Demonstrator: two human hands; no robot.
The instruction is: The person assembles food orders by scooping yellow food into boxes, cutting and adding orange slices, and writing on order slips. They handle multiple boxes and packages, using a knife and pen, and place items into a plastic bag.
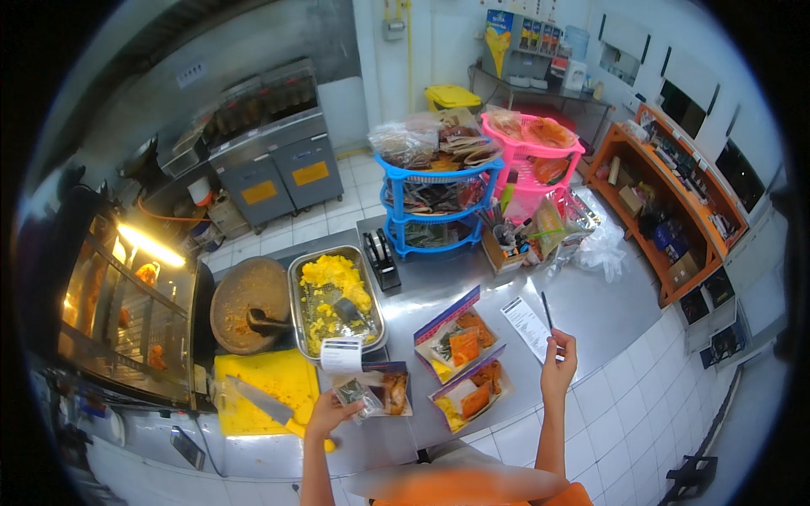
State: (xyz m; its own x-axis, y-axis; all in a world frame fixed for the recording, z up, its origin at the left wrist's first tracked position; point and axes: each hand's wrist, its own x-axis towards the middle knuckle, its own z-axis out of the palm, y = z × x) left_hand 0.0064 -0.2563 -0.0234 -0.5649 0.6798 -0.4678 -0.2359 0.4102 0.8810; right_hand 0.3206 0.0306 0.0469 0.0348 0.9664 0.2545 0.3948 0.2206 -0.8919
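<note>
My left hand (331,415) is closed on a small clear packet (361,395) with dark contents, held at a food box (402,381) with browned meat. Between the raised fingers of my right hand (558,364) is a dark pen (547,309). Left of the pen lies a printed slip (525,324) on the steel table (422,309). Two more open boxes, an upper one (447,336) and a lower one (477,396), hold orange and yellow food between my hands. Another curled slip (341,354) stands at the edge of a metal tray (295,295).
A knife (261,400) lies across the yellow cutting board (278,379), beside a round wooden block (246,295) with a cleaver-like dark tool. A lit display case (126,312) stands left. Blue (439,174) and pink racks (540,145) rise at the table's far side.
</note>
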